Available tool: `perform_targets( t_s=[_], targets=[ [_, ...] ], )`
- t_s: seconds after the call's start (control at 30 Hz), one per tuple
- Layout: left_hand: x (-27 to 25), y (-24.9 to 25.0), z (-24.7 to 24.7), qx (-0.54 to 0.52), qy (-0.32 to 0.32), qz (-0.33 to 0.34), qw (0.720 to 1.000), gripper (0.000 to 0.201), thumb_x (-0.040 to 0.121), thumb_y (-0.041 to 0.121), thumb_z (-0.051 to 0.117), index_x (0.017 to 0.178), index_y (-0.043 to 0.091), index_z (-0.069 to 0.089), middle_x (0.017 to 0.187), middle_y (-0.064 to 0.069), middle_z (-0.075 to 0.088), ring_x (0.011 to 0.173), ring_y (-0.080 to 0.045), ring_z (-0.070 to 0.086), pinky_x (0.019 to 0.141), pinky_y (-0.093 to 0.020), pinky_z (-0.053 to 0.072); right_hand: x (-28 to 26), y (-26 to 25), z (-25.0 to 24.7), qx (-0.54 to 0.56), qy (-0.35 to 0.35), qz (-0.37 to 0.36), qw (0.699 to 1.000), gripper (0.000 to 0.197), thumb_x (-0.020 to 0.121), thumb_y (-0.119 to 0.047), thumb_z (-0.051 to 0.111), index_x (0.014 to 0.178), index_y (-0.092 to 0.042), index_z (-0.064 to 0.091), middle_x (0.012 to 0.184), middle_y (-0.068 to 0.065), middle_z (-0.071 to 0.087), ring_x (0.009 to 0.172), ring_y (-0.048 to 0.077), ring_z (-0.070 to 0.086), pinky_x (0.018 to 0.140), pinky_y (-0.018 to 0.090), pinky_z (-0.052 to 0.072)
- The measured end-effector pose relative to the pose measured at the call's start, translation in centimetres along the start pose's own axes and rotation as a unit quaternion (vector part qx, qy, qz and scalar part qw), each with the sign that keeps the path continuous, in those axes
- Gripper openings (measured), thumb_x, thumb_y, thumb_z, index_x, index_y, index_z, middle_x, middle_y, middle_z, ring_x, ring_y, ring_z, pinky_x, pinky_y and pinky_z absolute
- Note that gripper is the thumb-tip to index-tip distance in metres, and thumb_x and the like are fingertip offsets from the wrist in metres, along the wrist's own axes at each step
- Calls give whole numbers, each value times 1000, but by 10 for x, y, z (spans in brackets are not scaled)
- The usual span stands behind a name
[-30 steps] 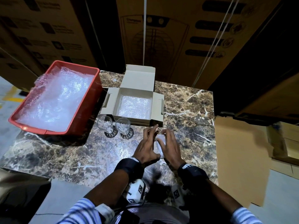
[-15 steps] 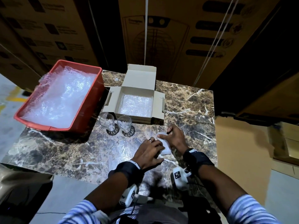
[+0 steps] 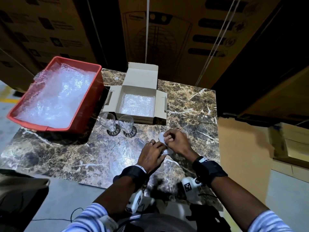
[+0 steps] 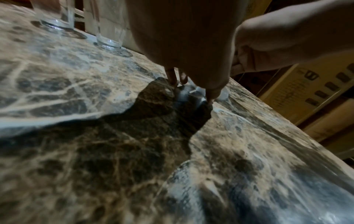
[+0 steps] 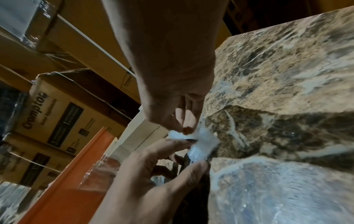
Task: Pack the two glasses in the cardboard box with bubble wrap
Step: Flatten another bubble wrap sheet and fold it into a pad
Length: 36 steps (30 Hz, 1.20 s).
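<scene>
— Stacked printed cartons wall in a marble-patterned table. What lies on it?

— An open cardboard box, its floor lined with bubble wrap, sits at the far middle. Two glasses stand upright side by side just in front of its near-left corner, touching neither box nor hands. A red bin heaped with more bubble wrap fills the far left.

— And the hands?

— Both meet over a small folded piece of bubble wrap near the table's middle, right of the glasses. The left hand pinches its near end between thumb and curled fingers; the right hand pinches the far end with its fingertips.

— Is the piece on the table?

— The right wrist view shows it at or just above the surface; contact is unclear.
</scene>
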<state>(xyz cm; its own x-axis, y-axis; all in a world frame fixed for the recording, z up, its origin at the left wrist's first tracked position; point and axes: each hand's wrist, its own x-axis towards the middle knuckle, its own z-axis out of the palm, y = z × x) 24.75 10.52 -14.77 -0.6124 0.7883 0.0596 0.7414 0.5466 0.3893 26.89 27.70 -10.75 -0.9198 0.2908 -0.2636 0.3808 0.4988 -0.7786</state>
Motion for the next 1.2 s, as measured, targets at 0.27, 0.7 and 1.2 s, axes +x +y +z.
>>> perform_targets(
  t_s=[0.27,0.7,1.2],
  targets=[
    [-8,-1,3,-9,7,-19,1000,33,95,38,58,122,23,69,121,9,68,98,-26,55,80,-40,47,14,26,18,-1,13,33,999,33,76,2,59,79,-28,73,74,-5,76,70,10,70,62,24,55],
    [2,21,-11,43,-15,-35,998,22,87,24,59,104,22,73,100,0,68,92,-31,55,77,-42,42,31,-21,2,-176,-61,38,982,14,73,1,72,85,-2,78,86,12,74,86,24,69,68,24,48],
    [-4,-7,-22,18,-68,69,995,36,82,41,59,108,17,65,100,0,63,87,-27,54,75,-39,45,0,9,8,-45,42,52,997,16,90,-14,65,76,-16,72,66,-1,74,55,3,66,61,21,53]
  ],
)
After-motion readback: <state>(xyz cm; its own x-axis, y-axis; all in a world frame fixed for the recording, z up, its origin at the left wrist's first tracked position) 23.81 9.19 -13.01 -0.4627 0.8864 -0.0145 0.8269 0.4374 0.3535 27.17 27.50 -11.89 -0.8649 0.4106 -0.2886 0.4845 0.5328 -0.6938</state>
